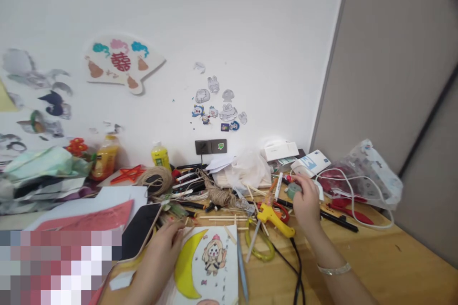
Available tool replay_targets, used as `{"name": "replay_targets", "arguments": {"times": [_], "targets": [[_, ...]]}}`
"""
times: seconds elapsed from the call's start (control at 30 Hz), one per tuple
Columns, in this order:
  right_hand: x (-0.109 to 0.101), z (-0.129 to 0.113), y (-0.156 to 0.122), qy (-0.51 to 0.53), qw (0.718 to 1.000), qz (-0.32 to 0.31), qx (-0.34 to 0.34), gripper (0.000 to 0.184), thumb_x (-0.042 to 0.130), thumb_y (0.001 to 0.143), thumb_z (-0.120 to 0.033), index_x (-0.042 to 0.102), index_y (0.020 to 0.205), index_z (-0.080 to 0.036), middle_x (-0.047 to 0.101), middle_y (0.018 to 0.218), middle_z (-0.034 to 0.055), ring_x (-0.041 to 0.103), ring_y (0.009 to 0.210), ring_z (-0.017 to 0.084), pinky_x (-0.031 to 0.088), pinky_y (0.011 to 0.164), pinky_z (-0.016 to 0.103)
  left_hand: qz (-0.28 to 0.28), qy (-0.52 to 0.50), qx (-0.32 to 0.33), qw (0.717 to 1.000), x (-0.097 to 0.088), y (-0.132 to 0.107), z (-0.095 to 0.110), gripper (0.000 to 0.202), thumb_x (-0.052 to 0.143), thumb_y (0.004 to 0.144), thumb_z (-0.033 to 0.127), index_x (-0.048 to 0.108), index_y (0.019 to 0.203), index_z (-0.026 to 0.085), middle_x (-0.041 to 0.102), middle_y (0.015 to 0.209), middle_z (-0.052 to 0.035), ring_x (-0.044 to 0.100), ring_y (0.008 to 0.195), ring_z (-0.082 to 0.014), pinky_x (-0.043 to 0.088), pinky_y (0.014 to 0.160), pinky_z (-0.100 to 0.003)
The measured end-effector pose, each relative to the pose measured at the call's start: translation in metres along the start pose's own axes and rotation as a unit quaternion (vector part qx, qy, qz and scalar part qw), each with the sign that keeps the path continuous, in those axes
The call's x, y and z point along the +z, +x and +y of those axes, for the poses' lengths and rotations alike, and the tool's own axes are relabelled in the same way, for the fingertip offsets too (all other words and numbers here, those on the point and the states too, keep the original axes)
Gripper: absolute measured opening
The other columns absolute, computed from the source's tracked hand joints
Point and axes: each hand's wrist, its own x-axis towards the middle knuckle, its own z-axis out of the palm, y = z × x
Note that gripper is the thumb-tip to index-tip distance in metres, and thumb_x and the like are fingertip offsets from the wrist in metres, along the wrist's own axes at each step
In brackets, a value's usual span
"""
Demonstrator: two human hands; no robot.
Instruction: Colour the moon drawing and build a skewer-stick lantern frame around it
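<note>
My left hand (162,252) rests on a white card (211,267) that bears a yellow crescent moon and a small cartoon figure; its fingers lie curled at the card's top left corner. My right hand (307,202) reaches toward the back of the wooden desk (375,257), fingers closed around a small greenish round thing (294,190), perhaps a tape roll. A yellow glue gun (275,219) lies just left of that hand, its black cord running toward me. A bracelet sits on my right wrist.
Clutter covers the desk: a phone (141,228), twine (157,178), pens, wooden sticks, yellow-handled scissors (259,245), drink bottles (161,155), a plastic bag (361,174), white cable and boxes. Stickers and a fan-shaped cutout hang on the wall. A blurred patch covers the lower left.
</note>
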Motion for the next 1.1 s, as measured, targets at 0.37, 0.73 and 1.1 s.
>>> {"name": "replay_targets", "arguments": {"times": [0.37, 0.73, 1.1], "targets": [[0.012, -0.043, -0.031, -0.021, 0.971, -0.131, -0.200, 0.026, 0.040, 0.084, -0.012, 0.058, 0.101, -0.019, 0.063, 0.096, 0.0098, 0.056, 0.092, 0.026, 0.045, 0.083, 0.042, -0.016, -0.016, -0.033, 0.999, -0.008, -0.009, 0.021, 0.020, 0.043, 0.083, 0.012, 0.062, 0.082, 0.018, 0.068, 0.089, -0.0080, 0.062, 0.086, -0.0212, 0.045, 0.076, -0.030], [0.021, -0.042, -0.043, -0.013, 0.947, -0.166, -0.276, 0.023, 0.043, 0.085, -0.012, 0.059, 0.101, -0.019, 0.064, 0.092, 0.0095, 0.058, 0.088, 0.025, 0.048, 0.077, 0.040, -0.014, -0.038, -0.031, 0.999, -0.007, -0.012, 0.027, 0.026, 0.043, 0.078, 0.002, 0.061, 0.088, 0.017, 0.064, 0.099, -0.0104, 0.059, 0.097, -0.0216, 0.045, 0.084, -0.031], [0.025, -0.037, -0.046, -0.019, 0.939, -0.182, -0.291, 0.023, 0.043, 0.084, -0.012, 0.057, 0.100, -0.018, 0.064, 0.091, 0.0092, 0.059, 0.086, 0.025, 0.049, 0.076, 0.039, -0.016, -0.029, -0.039, 0.999, -0.004, -0.011, 0.024, 0.017, 0.048, 0.077, 0.004, 0.059, 0.076, 0.017, 0.062, 0.095, -0.0092, 0.059, 0.091, -0.0208, 0.045, 0.080, -0.030]]}}
